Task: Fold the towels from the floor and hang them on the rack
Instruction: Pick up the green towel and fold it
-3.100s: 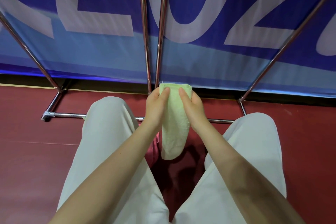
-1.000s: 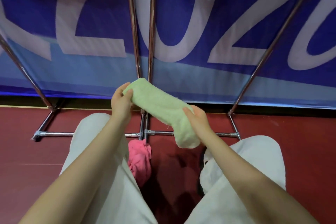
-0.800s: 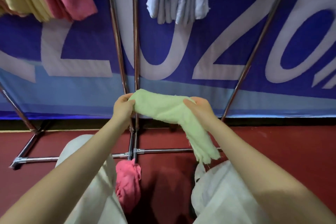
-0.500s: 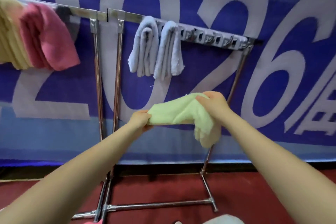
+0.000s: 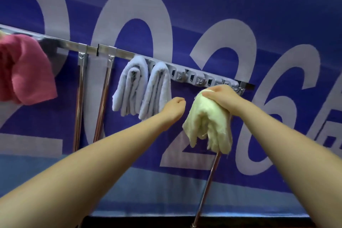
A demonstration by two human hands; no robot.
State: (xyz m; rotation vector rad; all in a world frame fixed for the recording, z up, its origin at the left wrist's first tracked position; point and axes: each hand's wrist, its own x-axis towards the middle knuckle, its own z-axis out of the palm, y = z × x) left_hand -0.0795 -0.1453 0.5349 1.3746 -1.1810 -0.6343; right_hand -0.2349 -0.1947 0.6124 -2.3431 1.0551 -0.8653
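The right hand (image 5: 221, 96) covers the top of the green towel (image 5: 207, 126), so the fold under the palm is hidden; its grip is curled over that bunched top, just below the right end of the rack (image 5: 187, 72), and the towel's loose ends hang down in front of a slanted rack leg (image 5: 205, 190). The left hand (image 5: 174, 106) sits just left of the towel, fingers loosely curled, holding nothing. Two folded pale blue towels (image 5: 142, 89) hang side by side on the rack bar. One pink towel (image 5: 24, 72) hangs further left, cut off by the frame edge. Two upright poles (image 5: 92, 102) stand between them
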